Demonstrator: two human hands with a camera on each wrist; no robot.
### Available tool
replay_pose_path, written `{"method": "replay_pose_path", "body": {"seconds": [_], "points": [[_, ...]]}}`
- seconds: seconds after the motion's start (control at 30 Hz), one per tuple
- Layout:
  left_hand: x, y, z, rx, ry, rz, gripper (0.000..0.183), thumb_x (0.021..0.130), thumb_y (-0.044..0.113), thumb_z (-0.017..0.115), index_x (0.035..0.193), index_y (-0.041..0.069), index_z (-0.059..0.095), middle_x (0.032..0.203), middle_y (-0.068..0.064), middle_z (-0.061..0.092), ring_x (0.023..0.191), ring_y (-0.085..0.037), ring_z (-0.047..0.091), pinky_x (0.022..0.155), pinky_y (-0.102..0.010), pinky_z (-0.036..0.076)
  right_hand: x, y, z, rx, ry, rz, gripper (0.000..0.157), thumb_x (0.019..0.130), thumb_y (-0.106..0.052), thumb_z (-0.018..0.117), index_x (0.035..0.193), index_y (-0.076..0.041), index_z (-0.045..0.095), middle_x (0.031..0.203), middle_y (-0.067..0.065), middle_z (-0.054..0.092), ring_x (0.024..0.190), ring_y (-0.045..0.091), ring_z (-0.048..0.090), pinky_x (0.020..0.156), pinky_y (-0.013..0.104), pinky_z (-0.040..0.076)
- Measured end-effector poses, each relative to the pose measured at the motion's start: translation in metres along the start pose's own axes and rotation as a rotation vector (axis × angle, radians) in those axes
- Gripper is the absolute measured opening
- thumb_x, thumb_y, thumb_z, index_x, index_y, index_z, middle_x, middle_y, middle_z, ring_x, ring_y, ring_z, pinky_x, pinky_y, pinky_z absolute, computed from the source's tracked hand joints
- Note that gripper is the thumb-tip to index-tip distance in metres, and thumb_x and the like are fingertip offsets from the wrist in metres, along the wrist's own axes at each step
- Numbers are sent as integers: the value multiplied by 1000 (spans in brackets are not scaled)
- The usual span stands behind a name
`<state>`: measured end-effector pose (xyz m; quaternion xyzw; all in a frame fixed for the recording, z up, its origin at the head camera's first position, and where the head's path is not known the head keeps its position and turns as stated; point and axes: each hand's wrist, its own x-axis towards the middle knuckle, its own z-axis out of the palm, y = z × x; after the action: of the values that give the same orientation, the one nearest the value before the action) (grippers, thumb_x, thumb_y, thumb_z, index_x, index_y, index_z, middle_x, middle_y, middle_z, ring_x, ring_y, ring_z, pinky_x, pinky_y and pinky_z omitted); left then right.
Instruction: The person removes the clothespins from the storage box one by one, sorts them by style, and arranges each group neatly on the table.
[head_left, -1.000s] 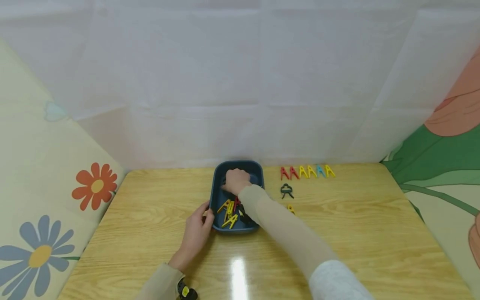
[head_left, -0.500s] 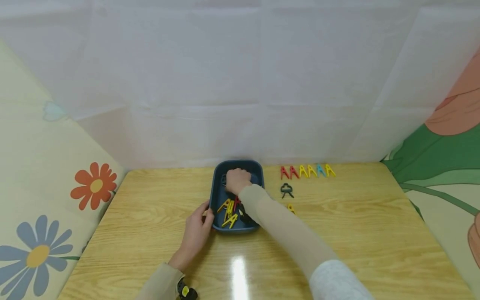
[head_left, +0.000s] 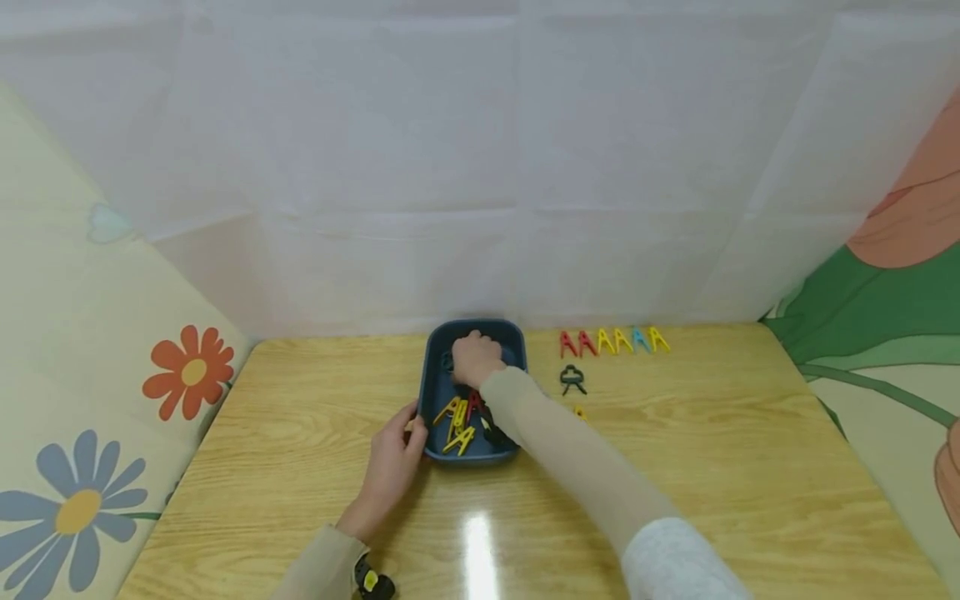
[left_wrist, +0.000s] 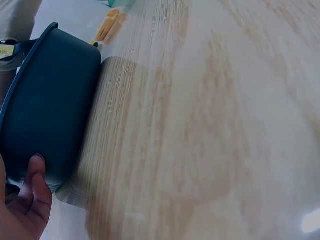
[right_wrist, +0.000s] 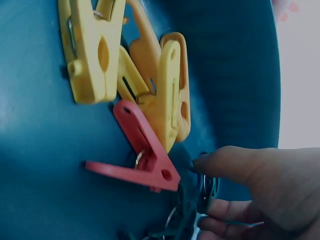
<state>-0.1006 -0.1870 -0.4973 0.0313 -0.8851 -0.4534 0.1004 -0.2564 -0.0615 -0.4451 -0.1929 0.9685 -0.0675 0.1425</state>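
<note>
Counts, near to far: in the blue bin (head_left: 472,460) I log three yellow clothespins (right_wrist: 92,75) and one red clothespin (right_wrist: 157,170), dark clips (right_wrist: 182,215) too covered to count; on the table (head_left: 712,467) to its right, one yellow pin (head_left: 581,413) half behind the sleeve (head_left: 600,467), one black clip (head_left: 572,378), then a row of six pins (head_left: 603,335): two red, three yellow, one blue. Versus 1 s ago: right fingers drawn in, baring a dark loop (head_left: 447,362) by the bin's left wall; row unchanged. Left hand (head_left: 392,454): fingers loose against the bin's outer wall. Right hand (head_left: 477,360), reaching down inside the bin: thumb and fingers pinch a dark green clip (right_wrist: 207,192)

Right grip (right_wrist: 281,185) in thumb-finger pinch
</note>
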Motion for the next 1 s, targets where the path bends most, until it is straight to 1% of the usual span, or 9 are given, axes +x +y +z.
{"method": "replay_pose_path", "body": {"seconds": [0.2, 0.43, 0.5, 0.57, 0.63, 0.73, 0.8, 0.9, 1.0], "points": [[2, -2, -2, 3, -8, -8, 41, 107, 10, 48, 144, -5, 56, 132, -25, 66, 94, -28, 73, 65, -23, 56, -6, 6, -11, 19, 49, -52, 37, 97, -37, 73, 124, -12, 74, 125, 12, 70, 111, 31, 66, 91, 45, 56], [3, 0, -4, 2, 7, 15, 40, 107, 9, 49, 142, -7, 58, 126, -27, 68, 88, -28, 74, 63, -23, 55, -19, 15, -30, 22, 69, -82, 34, 99, -37, 72, 121, -11, 75, 119, 10, 72, 103, 27, 69, 86, 42, 58], [4, -1, -4, 8, 17, 27, 39, 106, 7, 50, 141, -8, 58, 125, -28, 68, 87, -28, 74, 62, -23, 55, -21, 18, -35, 11, 76, -92, 31, 99, -37, 72, 116, -12, 75, 115, 8, 73, 99, 25, 69, 85, 42, 58], [5, -1, -4, 18, 22, 31, 38, 106, 7, 50, 141, -8, 59, 126, -28, 68, 89, -29, 75, 64, -23, 55, -22, 23, -40, 7, 97, -108, 27, 98, -37, 73, 106, -11, 75, 105, 7, 73, 92, 23, 68, 82, 40, 57], [6, -2, -4, 26, 22, 32, 38, 106, 7, 50, 140, -8, 59, 128, -27, 68, 92, -30, 75, 66, -24, 56, -26, 29, -44, 18, 120, -126, 25, 97, -35, 74, 94, -11, 72, 93, 5, 70, 82, 20, 64, 77, 37, 55], [5, -1, -4, 30, 17, 33, 38, 106, 7, 50, 141, -8, 59, 129, -28, 67, 94, -30, 75, 68, -24, 56, -32, 40, -50, 59, 150, -156, 28, 97, -32, 75, 82, -11, 63, 78, 2, 61, 70, 18, 55, 65, 33, 46], [5, -1, -5, 28, 13, 33, 39, 106, 7, 50, 141, -8, 59, 130, -28, 67, 95, -31, 75, 67, -25, 57, -37, 49, -54, 105, 158, -173, 30, 97, -30, 75, 80, -12, 58, 74, 1, 54, 66, 17, 48, 62, 31, 40], [5, -2, -4, 35, 10, 30, 39, 106, 8, 50, 141, -7, 58, 130, -27, 67, 95, -30, 75, 68, -25, 56, -48, 65, -61, 172, 162, -184, 32, 97, -28, 74, 79, -13, 53, 72, 0, 47, 64, 15, 42, 59, 31, 34], [6, -2, -4, 39, 3, 23, 40, 107, 10, 50, 142, -7, 58, 132, -26, 66, 96, -30, 74, 69, -24, 56, -60, 82, -65, 223, 169, -186, 40, 97, -26, 74, 73, -14, 44, 65, -2, 36, 59, 14, 33, 58, 30, 28]]}}
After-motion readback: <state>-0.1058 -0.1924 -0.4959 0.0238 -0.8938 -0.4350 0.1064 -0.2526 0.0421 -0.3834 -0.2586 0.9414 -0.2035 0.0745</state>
